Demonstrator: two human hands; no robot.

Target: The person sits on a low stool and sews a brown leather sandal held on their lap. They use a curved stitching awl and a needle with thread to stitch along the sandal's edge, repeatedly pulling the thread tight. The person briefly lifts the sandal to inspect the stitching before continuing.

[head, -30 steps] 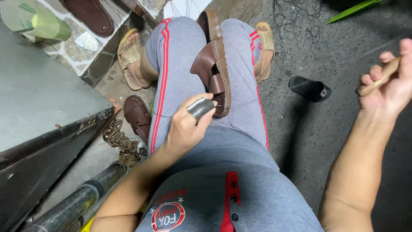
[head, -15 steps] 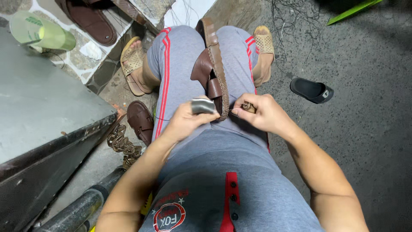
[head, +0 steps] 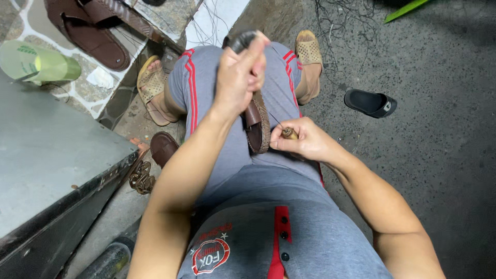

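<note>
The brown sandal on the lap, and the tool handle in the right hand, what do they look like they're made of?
The brown sandal looks like leather or a leather-like material: smooth dark brown with a slight sheen and a lighter stitched edge. The tool handle in the right hand looks like wood: tan, rounded and matte, though only its end shows.

There is one view only, from a camera on the person's head, facing steeply down over the chest and lap to the ground. It sits close: the forearms fill the lower frame, and the left hand (head: 238, 72), raised toward the lens, looks large. The right hand (head: 302, 139) lies lower, just right of the brown sandal (head: 257, 126) on the lap. Beyond the hands, the feet sit near the top edge. A grey box (head: 51, 165) fills the left side.
</note>
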